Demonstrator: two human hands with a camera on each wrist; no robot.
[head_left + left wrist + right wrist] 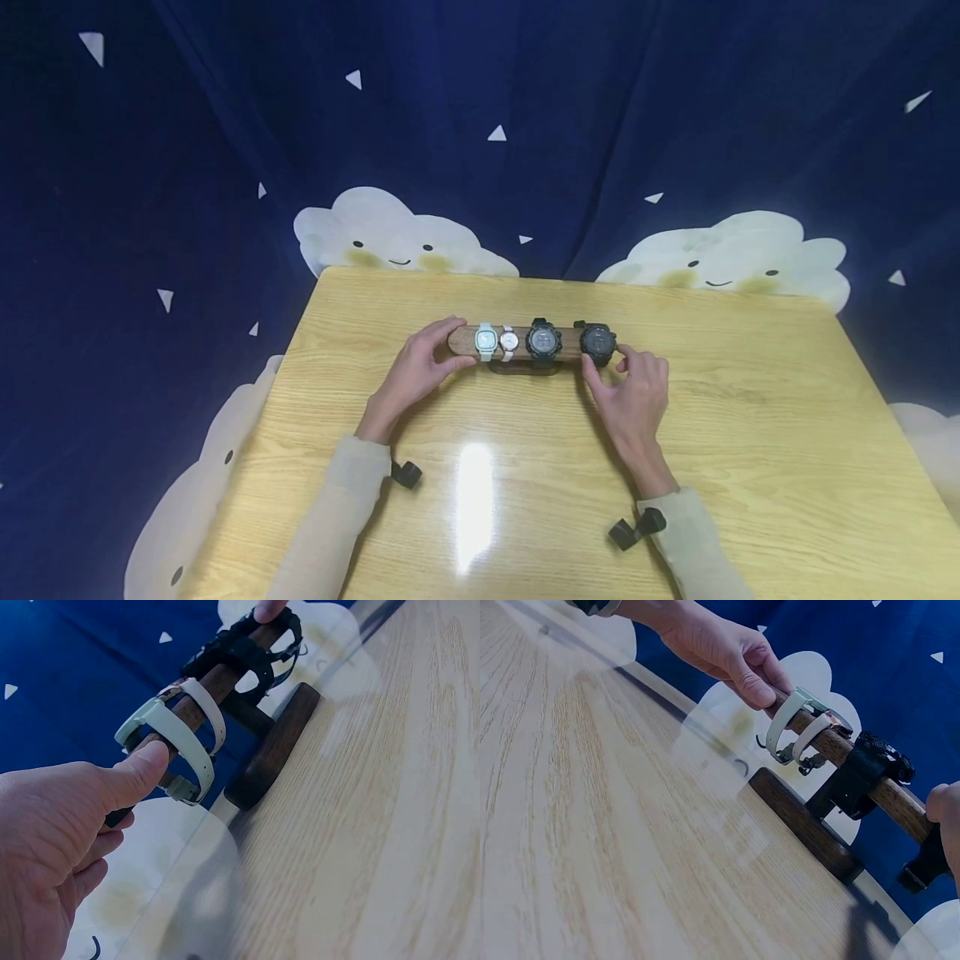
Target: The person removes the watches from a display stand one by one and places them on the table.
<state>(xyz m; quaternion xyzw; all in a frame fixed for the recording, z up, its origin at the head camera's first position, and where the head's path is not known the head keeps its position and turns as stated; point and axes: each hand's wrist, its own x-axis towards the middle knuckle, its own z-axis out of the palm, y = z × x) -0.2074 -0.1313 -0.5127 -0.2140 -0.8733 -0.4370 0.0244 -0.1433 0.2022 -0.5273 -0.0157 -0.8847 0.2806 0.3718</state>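
Note:
A dark wooden watch stand (568, 342) has a long bar carrying a mint-green watch (486, 340), a small white-strapped watch (509, 341), a chunky black watch (543, 340) and a second black watch (597, 340) at the right end. My left hand (414, 367) grips the bar's left end, its thumb in front beside the mint strap. With thumb and forefinger either side, my right hand (634, 396) pinches the right-end black watch; the thumb lies against the bar too. In the right wrist view, the stand's base (802, 825) shows below the bar, on the table.
The pale wooden table (720, 467) reaches back to a dark blue curtain (465, 50) printed with white clouds. A small black device (408, 475) sits at the left wrist, another black device (637, 527) at the right. Light glares off the tabletop in front of the stand.

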